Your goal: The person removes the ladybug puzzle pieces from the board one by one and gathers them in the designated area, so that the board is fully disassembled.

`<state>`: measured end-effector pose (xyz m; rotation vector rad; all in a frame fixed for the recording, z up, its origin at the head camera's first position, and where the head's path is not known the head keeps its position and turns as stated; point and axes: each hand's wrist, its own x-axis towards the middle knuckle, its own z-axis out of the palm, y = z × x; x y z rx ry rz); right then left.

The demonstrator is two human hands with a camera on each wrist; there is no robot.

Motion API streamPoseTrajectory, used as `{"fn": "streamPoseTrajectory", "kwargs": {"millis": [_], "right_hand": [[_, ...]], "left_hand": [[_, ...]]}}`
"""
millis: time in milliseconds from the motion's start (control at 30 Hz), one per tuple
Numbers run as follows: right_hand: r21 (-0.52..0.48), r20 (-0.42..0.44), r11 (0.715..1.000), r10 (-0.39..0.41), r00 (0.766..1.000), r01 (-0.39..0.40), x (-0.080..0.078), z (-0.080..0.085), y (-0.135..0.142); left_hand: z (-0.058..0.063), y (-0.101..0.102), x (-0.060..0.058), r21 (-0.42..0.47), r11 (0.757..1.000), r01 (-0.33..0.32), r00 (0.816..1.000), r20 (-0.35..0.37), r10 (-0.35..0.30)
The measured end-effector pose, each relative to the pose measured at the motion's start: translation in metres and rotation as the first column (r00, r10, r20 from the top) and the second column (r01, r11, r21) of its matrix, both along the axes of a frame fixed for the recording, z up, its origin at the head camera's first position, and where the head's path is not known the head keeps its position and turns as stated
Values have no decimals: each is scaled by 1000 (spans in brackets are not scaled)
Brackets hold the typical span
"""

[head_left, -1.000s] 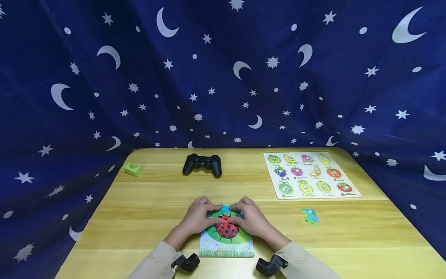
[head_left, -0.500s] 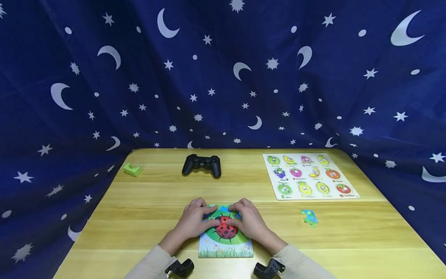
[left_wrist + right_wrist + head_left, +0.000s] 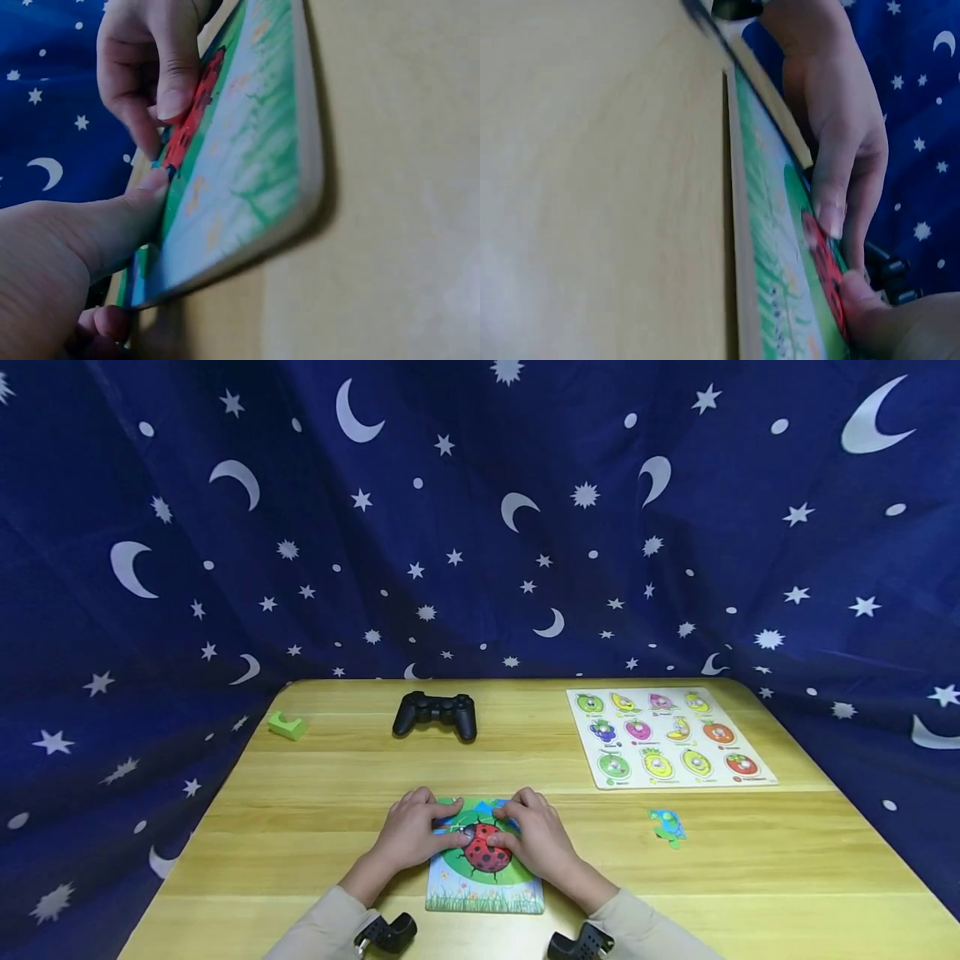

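Note:
A square ladybug puzzle [image 3: 485, 895] lies flat on the table in front of the person, its red spotted ladybug on a green leaf. At its left side the left hand [image 3: 408, 835] holds it, thumb on the ladybug's head and index finger near the upper left corner. The right hand [image 3: 540, 839] holds the right side, thumb on the ladybug's body and index finger near the upper right. Both hands' other fingers bend down past the puzzle's edges and are partly hidden. In the left wrist view the puzzle [image 3: 255, 165] rests close to the tabletop.
A small blue-green turtle-shaped piece [image 3: 667, 828] lies to the right. Behind it is a white fruit peg board [image 3: 637, 781]. A black game controller [image 3: 435, 716] sits at the back, and a light green block [image 3: 287, 726] at the back left. Starry blue cloth [image 3: 480, 527] hangs behind the table.
The left hand has shifted slightly left, its thumb sliding outward from the ladybug's middle to its head. The right hand keeps nearly the same place. The puzzle has barely moved.

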<state>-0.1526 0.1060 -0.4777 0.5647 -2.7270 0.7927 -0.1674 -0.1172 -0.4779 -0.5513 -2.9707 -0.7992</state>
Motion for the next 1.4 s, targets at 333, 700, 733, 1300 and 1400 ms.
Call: {"fn": "streamPoseTrajectory", "kwargs": {"millis": [333,700,733,1300,1400], "right_hand": [[-49,79,998,-46,996,50,1,9,-3],[-29,156,996,-77,985,82,1,16,-9],[-29,162,997,-72,984,78,0,16,-10],[-115,326,991,-24,945,65,-16,20,-10],[-148,340,987,-1,941,54,-17,17,-10]], "left_hand": [[4,2,1,-18,1000,-3,999,32,3],[3,2,2,-19,1000,8,1000,30,-8],[4,1,2,-19,1000,8,1000,29,-7],[8,3,1,-4,1000,-13,998,64,14],[8,2,0,-8,1000,-15,998,68,15]]}}
